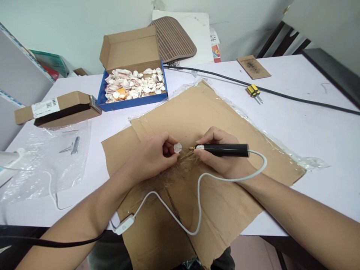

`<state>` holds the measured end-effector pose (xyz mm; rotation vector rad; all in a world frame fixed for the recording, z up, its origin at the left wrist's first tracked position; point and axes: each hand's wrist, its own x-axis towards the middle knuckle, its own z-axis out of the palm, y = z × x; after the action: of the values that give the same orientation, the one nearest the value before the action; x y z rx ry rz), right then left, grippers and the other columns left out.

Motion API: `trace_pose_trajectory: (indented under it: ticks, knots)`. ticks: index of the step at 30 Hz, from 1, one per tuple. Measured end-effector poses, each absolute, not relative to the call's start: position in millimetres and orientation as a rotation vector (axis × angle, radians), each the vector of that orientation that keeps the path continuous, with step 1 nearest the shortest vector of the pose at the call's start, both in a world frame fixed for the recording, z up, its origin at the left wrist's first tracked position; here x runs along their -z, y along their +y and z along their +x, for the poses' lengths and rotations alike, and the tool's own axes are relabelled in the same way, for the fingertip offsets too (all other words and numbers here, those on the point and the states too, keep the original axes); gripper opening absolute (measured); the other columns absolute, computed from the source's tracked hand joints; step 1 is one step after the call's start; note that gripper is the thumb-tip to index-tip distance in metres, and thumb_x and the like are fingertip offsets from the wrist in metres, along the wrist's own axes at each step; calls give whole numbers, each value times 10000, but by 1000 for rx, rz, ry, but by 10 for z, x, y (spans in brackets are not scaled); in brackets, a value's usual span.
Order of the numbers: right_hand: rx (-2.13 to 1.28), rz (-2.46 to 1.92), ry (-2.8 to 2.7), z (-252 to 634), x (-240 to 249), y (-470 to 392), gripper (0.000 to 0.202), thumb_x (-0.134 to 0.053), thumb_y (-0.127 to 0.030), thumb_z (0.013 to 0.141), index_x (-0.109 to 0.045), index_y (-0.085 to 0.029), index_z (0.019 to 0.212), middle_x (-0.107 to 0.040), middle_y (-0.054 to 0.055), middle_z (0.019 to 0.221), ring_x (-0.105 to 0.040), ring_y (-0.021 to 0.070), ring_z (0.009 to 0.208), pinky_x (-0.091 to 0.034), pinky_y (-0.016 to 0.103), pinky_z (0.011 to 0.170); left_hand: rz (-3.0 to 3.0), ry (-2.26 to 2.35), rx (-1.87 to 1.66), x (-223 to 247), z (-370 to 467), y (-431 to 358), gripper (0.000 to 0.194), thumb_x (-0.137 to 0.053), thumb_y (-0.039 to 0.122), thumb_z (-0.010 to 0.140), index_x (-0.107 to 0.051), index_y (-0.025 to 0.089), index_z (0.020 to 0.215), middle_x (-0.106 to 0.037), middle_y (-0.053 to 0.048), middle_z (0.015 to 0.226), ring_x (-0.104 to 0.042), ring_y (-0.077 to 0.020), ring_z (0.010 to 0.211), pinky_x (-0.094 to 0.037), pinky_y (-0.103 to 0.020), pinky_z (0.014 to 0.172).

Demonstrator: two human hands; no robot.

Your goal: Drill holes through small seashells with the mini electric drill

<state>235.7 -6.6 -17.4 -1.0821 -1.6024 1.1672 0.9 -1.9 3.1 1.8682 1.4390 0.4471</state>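
Between the thumb and fingers of my left hand (pixel 157 155) is a small white seashell (pixel 177 148), held over a brown cardboard sheet (pixel 213 202). My right hand (pixel 221 153) grips a black pen-shaped electric drill (pixel 227 150) like a pencil. Its brass chuck and thin bit point left, the bit's tip at or very near the shell's edge; whether it touches, I cannot tell. From the drill's rear end a white cord (pixel 200 202) loops across the cardboard to an inline switch (pixel 125 225) by my left forearm.
A blue-sided box (pixel 135 102) of shells stands open at the back, beside a narrow cardboard box (pixel 64 108). On the left, a plastic bag (pixel 56 168) lies under a small wrench (pixel 75 145). A yellow-black screwdriver (pixel 254 90) sits near a black cable (pixel 295 98) at right.
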Motion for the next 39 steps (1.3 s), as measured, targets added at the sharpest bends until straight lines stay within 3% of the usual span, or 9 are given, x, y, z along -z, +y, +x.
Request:
trace_pose_trajectory:
  ticks: [39]
  knots:
    - [-1156, -1045, -1582, 2335, 194, -63, 158, -805, -229, 812, -647, -235, 824, -667, -25, 702, -531, 126, 570, -401, 294, 529, 1863, 1400, -477, -2, -12, -15, 173, -760, 284, 836, -726, 227, 995, -702, 26, 772, -629, -181, 681, -519, -350, 667]
